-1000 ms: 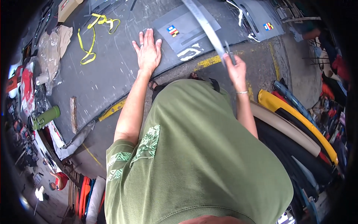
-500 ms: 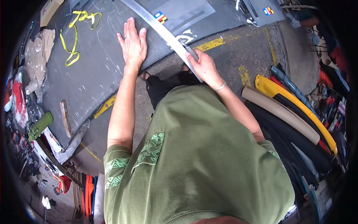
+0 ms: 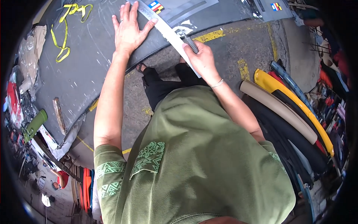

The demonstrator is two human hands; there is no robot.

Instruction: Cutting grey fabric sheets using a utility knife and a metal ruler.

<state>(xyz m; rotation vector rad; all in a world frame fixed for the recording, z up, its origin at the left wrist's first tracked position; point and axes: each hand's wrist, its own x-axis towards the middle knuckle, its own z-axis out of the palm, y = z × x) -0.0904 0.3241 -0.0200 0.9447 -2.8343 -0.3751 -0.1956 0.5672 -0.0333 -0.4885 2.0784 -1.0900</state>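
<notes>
My left hand (image 3: pixel 129 34) lies flat with fingers spread. Its thumb and fingertips reach the edge of a long metal ruler (image 3: pixel 172 37), which slants across the dark table (image 3: pixel 85 52) and juts past its near edge. Inside my right hand (image 3: pixel 202 59) is a cutter knife (image 3: pixel 192 45) with a grey ribbed handle, its thin blade pointing toward the table. The fingers are closed round the handle, and the ruler's near end runs against that thumb. Beyond the ruler lies a grey sheet (image 3: pixel 203 5) with a small coloured label (image 3: pixel 156 7).
A yellow strap (image 3: pixel 66 33) and a wooden stick (image 3: pixel 59 115) lie on the table's left part. At the left edge is a green roll (image 3: pixel 36 125). Beige (image 3: pixel 279 112) and yellow rolls (image 3: pixel 294 104) lie at my right. A person in red (image 3: pixel 62 180) is far off, lower left.
My left hand has moved up and now touches the ruler. The right hand stays near the ruler's end; the knife blade now shows, pointing up toward the table. The view has shifted slightly.
</notes>
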